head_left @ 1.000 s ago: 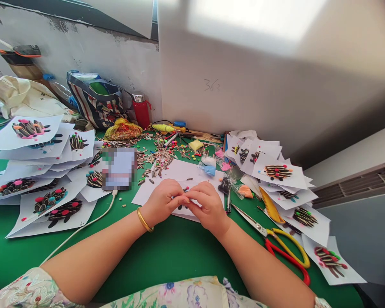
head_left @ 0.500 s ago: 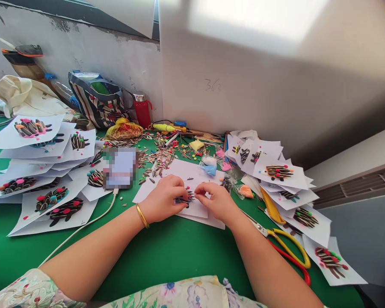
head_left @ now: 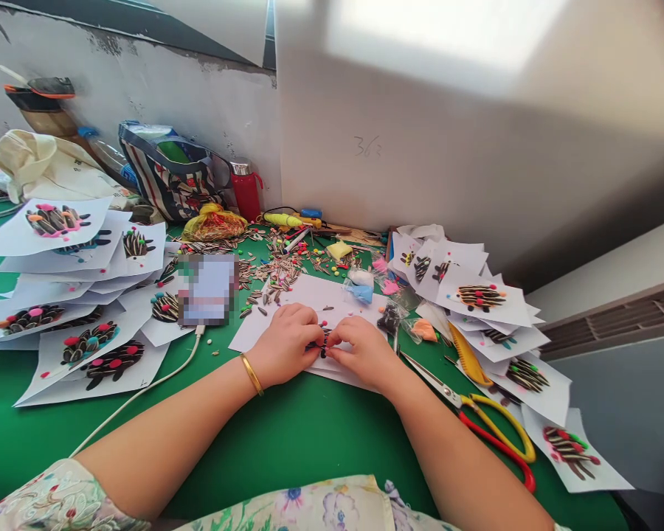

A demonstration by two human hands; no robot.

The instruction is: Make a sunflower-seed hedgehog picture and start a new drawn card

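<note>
My left hand (head_left: 285, 344) and my right hand (head_left: 361, 351) meet over a white sheet of paper (head_left: 304, 296) on the green table (head_left: 288, 435). Both hands have their fingers curled, with fingertips pinched together at a small seed-and-clay figure (head_left: 324, 343) stuck on the sheet. Most of the figure is hidden under my fingers. A gold bangle (head_left: 251, 375) circles my left wrist.
Loose sunflower seeds (head_left: 271, 273) lie scattered behind the sheet. Finished seed pictures on paper are piled at the left (head_left: 83, 343) and right (head_left: 479, 296). Red-and-yellow scissors (head_left: 492, 431) lie at the right. A phone (head_left: 207, 289) with a white cable, small clay bags (head_left: 359, 289) and a striped bag (head_left: 169, 177) stand farther back.
My right hand drew apart to the right half a second ago, then came back; both hands pinch together again at the figure on the sheet.
</note>
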